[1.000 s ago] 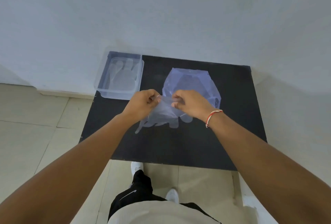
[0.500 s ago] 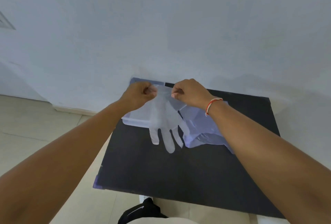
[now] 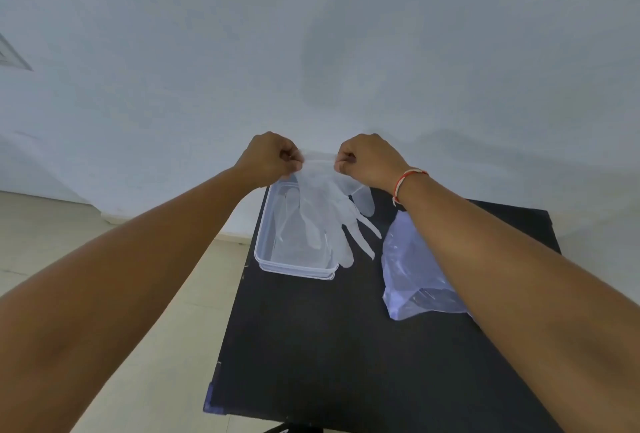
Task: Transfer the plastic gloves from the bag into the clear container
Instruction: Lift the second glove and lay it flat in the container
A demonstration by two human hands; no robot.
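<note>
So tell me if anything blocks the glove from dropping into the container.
Nothing visible does. The glove hangs from both hands over the open container, which has no lid on; the bag lies off to the right.

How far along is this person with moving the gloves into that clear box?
Partway. The clear container already seems to hold at least one glove lying flat. In hand: the left hand and right hand pinch the cuff of a plastic glove, dangling it over the container's right side. Left: lowering it in, then whatever remains in the bag, whose contents I cannot see.
</note>
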